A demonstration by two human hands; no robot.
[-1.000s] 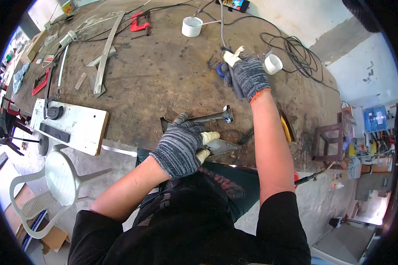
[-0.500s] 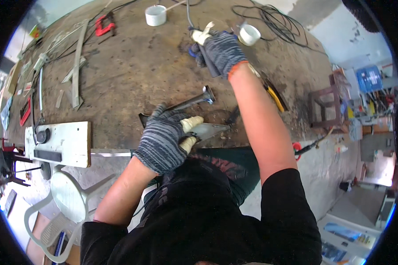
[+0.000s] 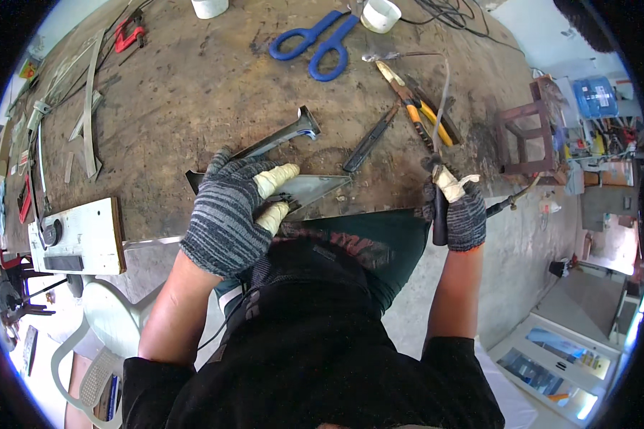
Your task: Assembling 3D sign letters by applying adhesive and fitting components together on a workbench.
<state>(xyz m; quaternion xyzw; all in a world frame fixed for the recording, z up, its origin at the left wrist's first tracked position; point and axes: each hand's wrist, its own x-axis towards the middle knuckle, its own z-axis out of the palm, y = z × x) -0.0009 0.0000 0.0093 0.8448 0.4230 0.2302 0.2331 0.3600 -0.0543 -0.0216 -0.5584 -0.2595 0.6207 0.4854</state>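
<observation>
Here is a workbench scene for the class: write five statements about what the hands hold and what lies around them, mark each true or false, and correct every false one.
1. The left hand grips a flat metal piece. True.
2. The right hand is empty. False: it holds a dark, rod-shaped handle.
3. The scissors have red handles. False: their handles are blue.
4. Both hands wear striped gloves. True.
5. The white board lies to the right of both hands. False: it lies to the left of both.
</observation>
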